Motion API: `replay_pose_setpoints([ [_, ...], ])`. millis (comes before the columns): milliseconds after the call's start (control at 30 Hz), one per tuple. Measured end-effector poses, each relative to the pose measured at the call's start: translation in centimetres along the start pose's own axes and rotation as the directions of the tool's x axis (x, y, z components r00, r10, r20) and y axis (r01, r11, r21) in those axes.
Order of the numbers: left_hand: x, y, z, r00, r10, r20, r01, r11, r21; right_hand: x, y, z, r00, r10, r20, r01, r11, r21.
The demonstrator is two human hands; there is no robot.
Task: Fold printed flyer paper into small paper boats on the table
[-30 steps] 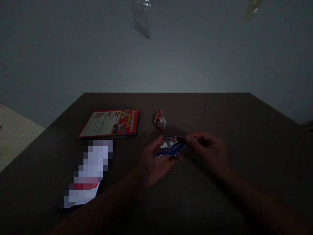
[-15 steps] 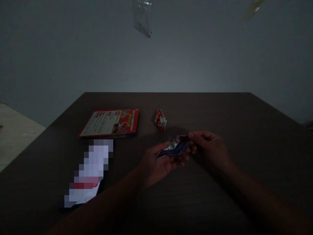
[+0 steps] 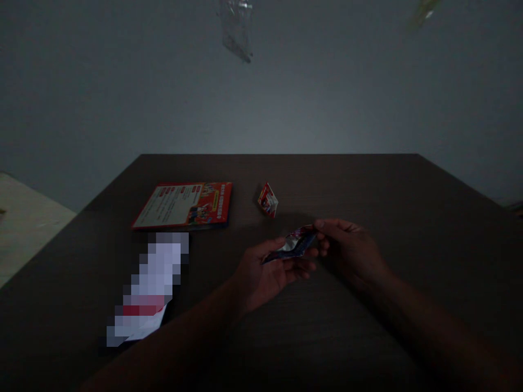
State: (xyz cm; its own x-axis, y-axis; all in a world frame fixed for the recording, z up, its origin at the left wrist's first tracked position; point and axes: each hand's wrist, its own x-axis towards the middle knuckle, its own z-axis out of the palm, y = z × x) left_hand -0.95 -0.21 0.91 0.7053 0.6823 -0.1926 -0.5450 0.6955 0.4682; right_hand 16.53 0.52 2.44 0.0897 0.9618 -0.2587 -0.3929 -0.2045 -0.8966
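A small foil wrapper (image 3: 291, 246), dark blue and red outside with a silvery inner face, is held between both hands above the table. My left hand (image 3: 267, 275) supports it from below, thumb on its near-left end and fingers under it. At its far-right corner, my right hand (image 3: 347, 242) pinches the edge between thumb and fingers. Just beyond the hands lies a small folded red and white printed piece (image 3: 268, 200), propped at an angle. Whether anything is inside the wrapper I cannot tell.
A red and white printed booklet or flat box (image 3: 183, 206) lies at the left of the dark wooden table (image 3: 347, 179). Nearer sits a phone-like device with a blurred bright screen (image 3: 151, 283). A clear plastic pouch (image 3: 237, 32) hangs on the wall behind.
The wrapper has tilted and folded slightly, so less of its blue printed side shows. Both hands stay nearly in place.
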Motion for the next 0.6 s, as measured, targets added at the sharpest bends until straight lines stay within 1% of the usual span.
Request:
replay_pose_setpoints([
  [167, -0.05, 0.03, 0.06, 1.0, 0.005, -0.005, -0.005, 1.0, -0.013, -0.01, 0.12, -0.01, 0.998, -0.064, 0.02, 0.064, 0.997, -0.031],
  [400, -0.09, 0.13, -0.06, 0.998, 0.056, 0.009, -0.056, 0.998, -0.026, 0.34, 0.72, -0.49, 0.982, -0.142, 0.123, 0.153, 0.984, -0.086],
  [533, -0.07, 0.23, -0.21, 0.995, 0.094, -0.02, -0.095, 0.995, -0.036, 0.22, 0.74, -0.38, 0.975, -0.189, 0.115, 0.204, 0.969, -0.137],
  [600, -0.03, 0.24, -0.11, 0.991, 0.127, -0.045, -0.128, 0.992, -0.019, -0.18, 0.73, -0.17, 0.959, -0.266, 0.095, 0.281, 0.936, -0.214],
])
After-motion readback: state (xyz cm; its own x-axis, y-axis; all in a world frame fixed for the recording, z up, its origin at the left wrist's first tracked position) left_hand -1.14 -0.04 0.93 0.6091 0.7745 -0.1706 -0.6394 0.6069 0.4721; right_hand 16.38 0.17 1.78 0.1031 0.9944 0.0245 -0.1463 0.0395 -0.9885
